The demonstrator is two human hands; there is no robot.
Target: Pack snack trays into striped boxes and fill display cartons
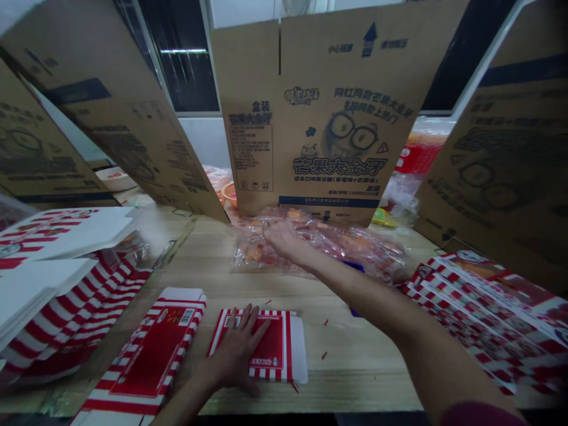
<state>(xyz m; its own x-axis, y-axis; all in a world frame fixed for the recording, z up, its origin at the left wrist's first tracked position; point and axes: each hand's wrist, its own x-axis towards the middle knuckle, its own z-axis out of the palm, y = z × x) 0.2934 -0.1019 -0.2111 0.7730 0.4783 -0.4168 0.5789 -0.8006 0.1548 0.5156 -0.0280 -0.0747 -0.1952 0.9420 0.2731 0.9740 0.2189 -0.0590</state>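
My left hand (237, 353) lies flat with its fingers spread on a red-and-white striped box (270, 349), whose pale end flap sticks out to the right. Stretched across to the far side, my right hand (283, 239) has its fingers curled closed at a pile of clear plastic bags (310, 236) with orange and reddish pieces inside. The fingertips look pinched on one bag, though slight blur softens them. A second striped box (153, 349) lies left of my left hand. A blue object (355, 290) shows partly behind my right forearm.
Large printed cartons stand behind, one upright in the centre (328, 118), others at left (119, 106) and right (501, 148). Striped flat boxes (80, 307) are stacked left; printed red-checked packaging (483, 319) lies right. Small red scraps (324, 355) dot the wooden table (341, 384).
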